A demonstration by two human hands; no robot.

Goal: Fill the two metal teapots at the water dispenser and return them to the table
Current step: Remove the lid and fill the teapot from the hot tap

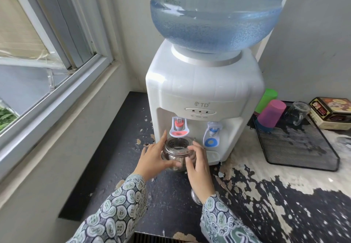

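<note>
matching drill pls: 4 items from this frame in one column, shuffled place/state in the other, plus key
1. metal teapot
2. blue tap
3. pink cup
4. water bottle

A. upside down on the mesh tray
B. on top of the dispenser
C. under the red tap, lid off, left hand and right hand on it
D. nothing beneath it

Pairs: 1-C, 2-D, 3-A, 4-B

Metal teapot [177, 156]: round polished steel body, lid off, perforated strainer basket visible inside open top. Upright, directly beneath red tap of water dispenser [204, 98]. Water dispenser: white tabletop unit, red and blue taps, large blue bottle inverted on top. Second teapot not identifiable.
</note>
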